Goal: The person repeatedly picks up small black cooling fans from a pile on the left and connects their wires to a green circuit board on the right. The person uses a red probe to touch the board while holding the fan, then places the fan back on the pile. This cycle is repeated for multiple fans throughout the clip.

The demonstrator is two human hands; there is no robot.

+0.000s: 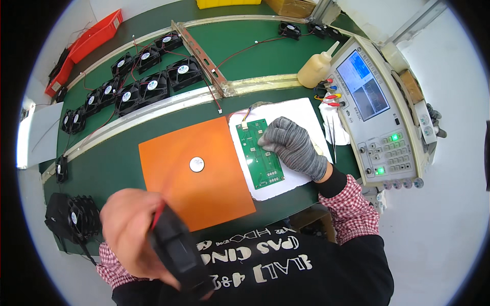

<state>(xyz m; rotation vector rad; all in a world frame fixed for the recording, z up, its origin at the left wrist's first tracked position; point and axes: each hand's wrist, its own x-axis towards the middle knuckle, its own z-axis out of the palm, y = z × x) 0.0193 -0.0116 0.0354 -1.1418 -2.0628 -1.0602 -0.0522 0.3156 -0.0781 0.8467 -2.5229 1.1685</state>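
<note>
My left hand (133, 224), bare and smeared by motion, is wrapped round a black cooling fan (178, 252) with a red wire, held up close in front of my chest. My right hand (292, 145), in a grey knit glove, is closed in a pinch at the right edge of a green circuit board (258, 158). What its fingertips hold, if anything, is hidden. The board lies on a white pad (298, 115), and a wire connector (244, 125) sits at its top edge. Left of the board, a round silver-white disc (196, 164) rests on an orange mat (168, 148).
A tester with a lit screen (363, 84) stands at the right, beside a squeeze bottle (314, 70), clip leads (332, 97) and tweezers (333, 135). Several black fans (153, 87) lie beyond a metal rail (265, 84). More fans are stacked (81, 217) at the near left.
</note>
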